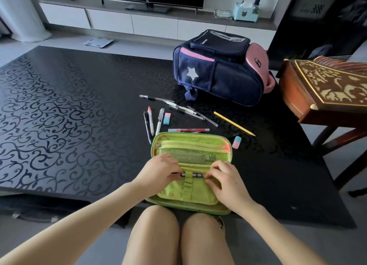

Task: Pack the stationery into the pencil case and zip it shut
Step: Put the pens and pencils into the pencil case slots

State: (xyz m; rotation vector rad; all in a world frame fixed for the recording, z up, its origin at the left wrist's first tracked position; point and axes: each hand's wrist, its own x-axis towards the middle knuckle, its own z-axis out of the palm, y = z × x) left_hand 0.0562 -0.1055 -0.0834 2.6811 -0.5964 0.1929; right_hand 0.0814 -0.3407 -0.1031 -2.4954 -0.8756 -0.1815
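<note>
While the pencil case (198, 197) lies open on the worktop (79, 106), left hand (158, 171) and right hand (226, 183) each pinch an end of a dotted pen (195, 175) under its elastic loop (187, 182).

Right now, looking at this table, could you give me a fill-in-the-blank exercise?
The lime-green fabric pencil case lies unzipped and wide ____.
The slim wooden pencil on the black patterned table is coloured ____.
The navy-and-pink fabric backpack bears a white ____.
Missing words: open; yellow; star.
</note>
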